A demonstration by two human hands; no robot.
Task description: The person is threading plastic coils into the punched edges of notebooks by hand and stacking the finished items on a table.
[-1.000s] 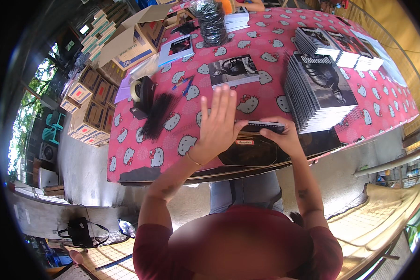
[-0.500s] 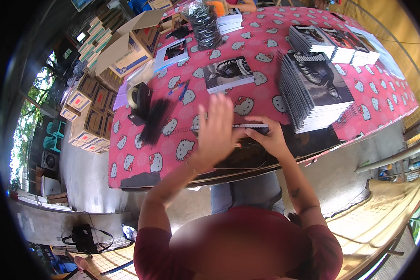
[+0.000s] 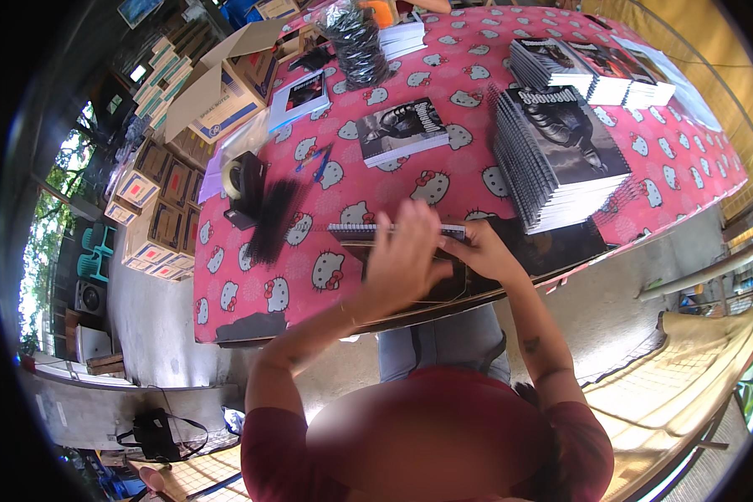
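Observation:
A spiral notebook [image 3: 349,229] stands on edge at the table's near side, its coil-bound edge facing up. My right hand [image 3: 487,253] grips its right end, thumb against the near face. My left hand [image 3: 403,258] is flat with fingers stretched out, over the middle of the coil edge; it looks slightly blurred and hides part of the notebook. A coil tail appears to stick out past the notebook's left end. To the left lies a bundle of loose black spiral coils [image 3: 276,222]. A tall stack of bound notebooks [image 3: 571,138] stands to the right.
A black tape dispenser [image 3: 244,191] and a blue pen-like tool [image 3: 320,164] lie at left. Beyond my hands sits a small book pile [image 3: 402,132]. More notebooks [image 3: 550,63] are stacked far right, near a wrapped bundle of black coils [image 3: 351,46]. Cardboard boxes [image 3: 163,226] stand beside the table.
My left hand has come down and lies lower over the coil edge. The notebook has shifted a little left. My right hand keeps hold of its right end.

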